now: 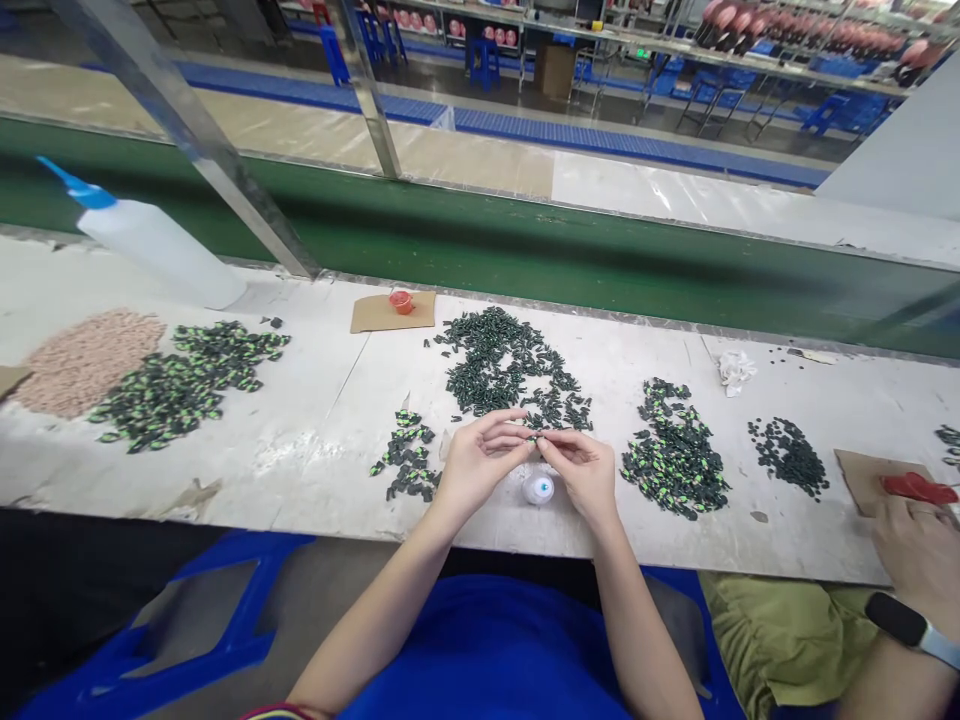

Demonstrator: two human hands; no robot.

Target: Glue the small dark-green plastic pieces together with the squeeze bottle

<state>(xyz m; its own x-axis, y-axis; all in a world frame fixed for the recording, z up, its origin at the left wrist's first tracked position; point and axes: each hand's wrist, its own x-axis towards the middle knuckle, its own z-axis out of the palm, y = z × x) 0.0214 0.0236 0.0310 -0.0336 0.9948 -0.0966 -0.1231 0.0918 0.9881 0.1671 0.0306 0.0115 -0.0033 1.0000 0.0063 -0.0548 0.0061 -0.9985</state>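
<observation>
My left hand [482, 457] and my right hand [583, 468] meet above the table, their fingertips pinched together on a tiny dark piece [534, 438] with a hint of green. Its exact kind is too small to make out. Just below the fingers stands a small white bottle [538, 488] with a blue dot on top. Beyond my hands spreads a heap of small dark green pieces [491, 360]. Left of my left hand lies a small group of black-and-green pieces [409, 455]. A larger black-and-green heap [673, 460] is to the right of my right hand.
A large white squeeze bottle [161, 250] stands at the left, behind a pink heap [90, 360] and another black-and-green heap [169, 390]. A red cap [401, 302] sits on cardboard. Another person's hand [919, 550] rests by a red object at right. A green barrier [480, 225] borders the table.
</observation>
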